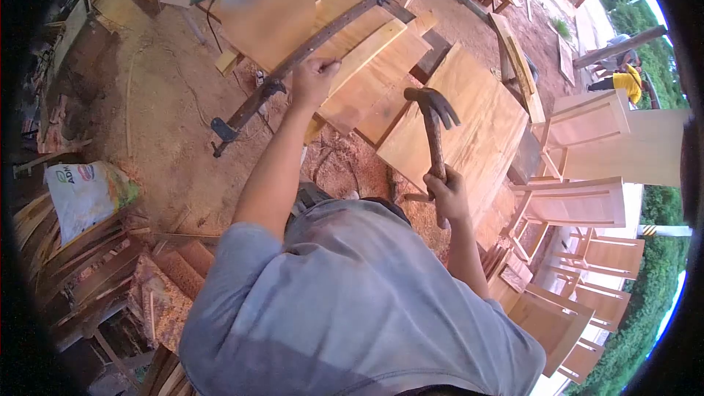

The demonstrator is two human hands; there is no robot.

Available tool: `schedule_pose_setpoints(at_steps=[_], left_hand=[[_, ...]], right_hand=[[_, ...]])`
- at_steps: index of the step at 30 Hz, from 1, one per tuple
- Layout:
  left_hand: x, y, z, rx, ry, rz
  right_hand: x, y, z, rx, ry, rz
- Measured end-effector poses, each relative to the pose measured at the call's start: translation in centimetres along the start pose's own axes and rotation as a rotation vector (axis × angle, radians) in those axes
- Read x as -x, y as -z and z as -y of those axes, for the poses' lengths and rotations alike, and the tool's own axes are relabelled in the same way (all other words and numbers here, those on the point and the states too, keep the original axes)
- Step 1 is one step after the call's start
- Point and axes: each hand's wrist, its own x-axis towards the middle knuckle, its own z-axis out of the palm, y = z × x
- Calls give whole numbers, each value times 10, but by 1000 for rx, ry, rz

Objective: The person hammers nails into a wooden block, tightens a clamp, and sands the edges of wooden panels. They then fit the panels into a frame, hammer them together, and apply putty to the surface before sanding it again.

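Observation:
My right hand [449,192] is wrapped around the wooden handle of a claw hammer [435,132], its dark head raised above a broad plywood panel [469,110]. My left hand [314,82] is closed, fingers curled, at the near end of a pale wood strip [367,55]. Whether it pinches something small or grips the strip is hidden. Just beside that hand, a long metal bar clamp [323,35] runs diagonally across the boards, with its jaw end [224,130] jutting out to the left.
Wooden chairs or frames with panels [576,204] stand along the right. A printed white sack [88,194] lies on scrap wood at the left. Sawdust covers the ground [165,103]. A person in a yellow top [628,83] is far off at the right.

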Motion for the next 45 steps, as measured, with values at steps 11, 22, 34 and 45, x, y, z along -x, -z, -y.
schedule_pose_setpoints(at_steps=[11,22,34,45], left_hand=[[2,-34,49,-224,-238,-114],[4,-33,35,-482,-77,-36],[3,-37,59,-338,-219,-83],[8,-38,46,-315,-254,-138]], right_hand=[[-18,-34,70,2,117,151],[-64,-73,111,210,196,128],[-97,-71,91,650,259,133],[-93,-65,99,759,450,134]])
